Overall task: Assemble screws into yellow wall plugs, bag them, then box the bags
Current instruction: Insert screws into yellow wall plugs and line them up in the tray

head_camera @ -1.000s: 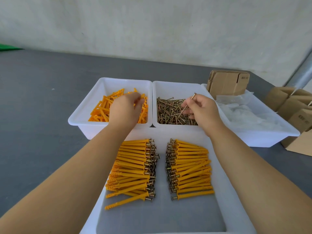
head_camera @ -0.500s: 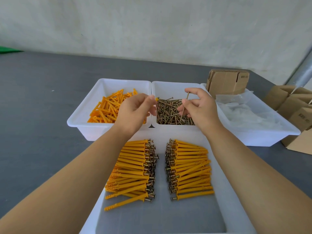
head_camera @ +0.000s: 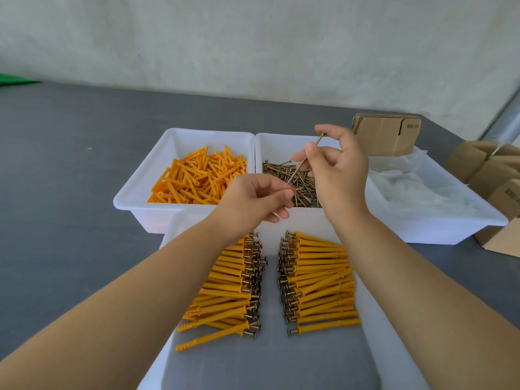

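A thin brass-coloured metal screw (head_camera: pixel 305 159) hangs slanted in the air above the white plastic bin of loose screws (head_camera: pixel 284 142), its head up near the index finger and its tip pointing down and left. The right hand (head_camera: pixel 336 170) pinches it about midway along the shaft between thumb and fingers, so both ends stick out of the grip. The tip ends just beside the fingertips of the left hand (head_camera: pixel 253 198), whose fingers are curled together with thumb against forefinger; it probably holds a yellow plug there, but the fingers hide it and I cannot tell.

Left of the screw bin, touching it, stands a white plastic bin of loose yellow plastic wall plugs (head_camera: pixel 180 142). Nearer the person, a shallow white tray (head_camera: pixel 374 327) carries two rows of assembled yellow plugs with screws (head_camera: pixel 320 282), heads facing the middle gap. To the right, a larger white bin holds clear plastic bags (head_camera: pixel 416 190). Flat and folded brown cardboard boxes (head_camera: pixel 385 133) lie beyond it on the grey desk (head_camera: pixel 70 192).
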{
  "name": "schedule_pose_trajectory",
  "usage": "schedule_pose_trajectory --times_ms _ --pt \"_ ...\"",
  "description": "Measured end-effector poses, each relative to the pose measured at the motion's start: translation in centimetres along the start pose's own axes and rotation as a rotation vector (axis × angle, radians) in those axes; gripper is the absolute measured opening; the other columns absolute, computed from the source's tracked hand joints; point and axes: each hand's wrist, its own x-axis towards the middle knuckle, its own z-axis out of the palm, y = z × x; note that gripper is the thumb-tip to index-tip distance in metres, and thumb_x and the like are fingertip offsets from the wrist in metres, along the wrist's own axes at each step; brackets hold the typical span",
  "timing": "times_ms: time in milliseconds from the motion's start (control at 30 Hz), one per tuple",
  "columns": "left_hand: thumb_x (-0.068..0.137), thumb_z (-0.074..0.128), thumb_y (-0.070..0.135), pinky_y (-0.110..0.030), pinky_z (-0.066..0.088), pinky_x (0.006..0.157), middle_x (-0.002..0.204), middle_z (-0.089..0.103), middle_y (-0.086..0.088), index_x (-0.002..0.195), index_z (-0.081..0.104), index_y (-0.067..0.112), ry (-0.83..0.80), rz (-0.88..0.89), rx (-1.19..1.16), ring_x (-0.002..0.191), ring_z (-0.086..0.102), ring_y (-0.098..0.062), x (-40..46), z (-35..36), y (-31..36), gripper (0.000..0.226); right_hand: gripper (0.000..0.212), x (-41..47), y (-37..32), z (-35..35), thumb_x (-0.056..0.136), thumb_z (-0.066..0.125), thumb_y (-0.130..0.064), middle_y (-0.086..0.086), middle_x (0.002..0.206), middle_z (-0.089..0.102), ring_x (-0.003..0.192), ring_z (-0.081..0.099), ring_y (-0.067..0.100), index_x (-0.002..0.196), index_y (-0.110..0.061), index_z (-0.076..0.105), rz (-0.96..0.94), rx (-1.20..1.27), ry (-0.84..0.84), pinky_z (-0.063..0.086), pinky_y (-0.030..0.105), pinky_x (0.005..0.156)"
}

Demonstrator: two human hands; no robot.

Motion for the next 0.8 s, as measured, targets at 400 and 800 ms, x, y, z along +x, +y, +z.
schedule_pose_trajectory --times_ms 400,800 --pt "0.095 0.064 0.013 -0.027 0.059 0.068 0.079 0.074 -0.004 0.096 0.072 0.009 0.023 -0.083 -0.153 0.07 0.071 -0.013 0.1 0.0 0.0 0.009 0.016 -0.3 0.0 0.1 0.096 0.063 -0.013 -0.004 0.08 0.076 0.07 0.069 0.009 0.111 -0.016 0.067 0.007 -0.026 -0.147 0.055 0.022 0.07" --pt "0.084 0.072 0.006 -0.025 0.052 0.061 0.07 0.069 -0.004 0.085 0.065 0.007 -0.257 0.017 -0.036 0.065 0.064 -0.014 -0.9 0.2 1.7 0.007 0.046 0.6 1.5 -1.8 0.103 0.042 -0.045 -0.004 0.084 0.075 0.072 0.064 0.005 0.076 -0.03 0.076 0.202 -0.045 -0.027 0.049 0.024 0.065"
